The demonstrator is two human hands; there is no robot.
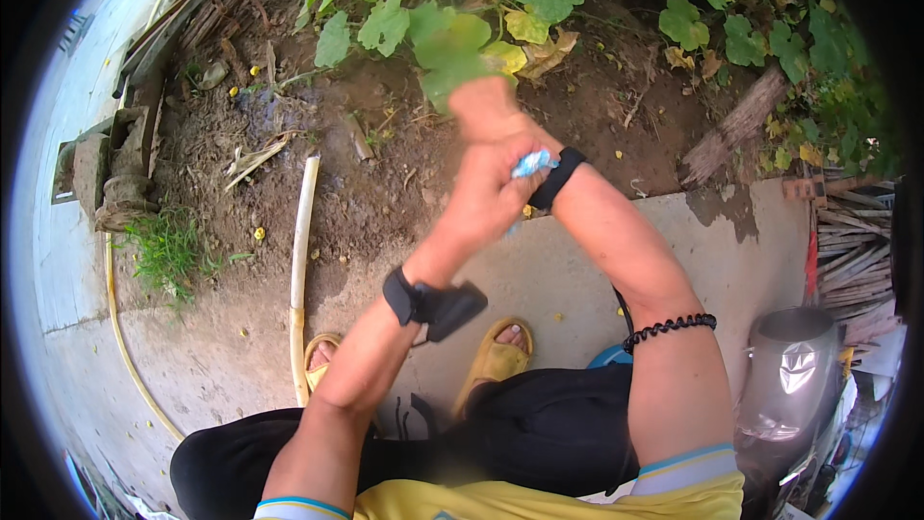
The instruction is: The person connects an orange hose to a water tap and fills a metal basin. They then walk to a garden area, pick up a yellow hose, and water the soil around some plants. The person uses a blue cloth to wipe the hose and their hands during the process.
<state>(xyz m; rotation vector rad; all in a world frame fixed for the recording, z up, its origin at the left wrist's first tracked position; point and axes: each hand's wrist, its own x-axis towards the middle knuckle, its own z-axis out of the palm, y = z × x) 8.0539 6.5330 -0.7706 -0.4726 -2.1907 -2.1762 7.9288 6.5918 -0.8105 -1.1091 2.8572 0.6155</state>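
Both arms reach out over the soil bed, and the hands meet near the leafy vine. My left hand (494, 188) is closed around a crumpled light-blue and white item (534, 162), perhaps a cloth or wrapper, and lies against the right wrist beside its black band (557, 179). Motion blurs my right hand (491, 105), which is just beyond the left one, in front of green and yellow leaves (462, 40); whether its fingers hold anything cannot be made out. A black strap with a dark device (437, 305) is on the left wrist.
A pale pipe (302, 253) lies from soil onto concrete (577, 267). A weathered log (736, 126) is at right, above a shiny metallic container (790, 368) and stacked sticks (852, 253). Rusty metal parts (126, 166) stand left. Yellow sandals (498, 357) are below the arms.
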